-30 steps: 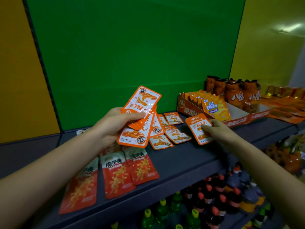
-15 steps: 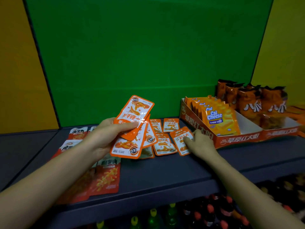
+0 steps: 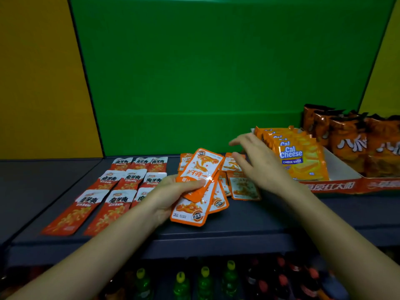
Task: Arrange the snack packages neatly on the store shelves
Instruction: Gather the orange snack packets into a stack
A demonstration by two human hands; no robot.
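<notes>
My left hand grips a fanned bunch of small orange-and-white snack packets just above the dark shelf. More of the same orange packets lie flat on the shelf behind and to the right of the bunch. My right hand hovers over those loose packets with its fingers spread and nothing in it. Left of my hands, red-and-white snack packets lie in neat rows on the shelf.
A red cardboard display tray at the right holds orange Cal Cheese wafer packs and dark orange bags. A green back panel closes the shelf behind. Bottles stand on the shelf below.
My right hand has let go of the orange packet it laid on the shelf and lifted, fingers apart. The view has swung left, bringing the rows of red packets into sight.
</notes>
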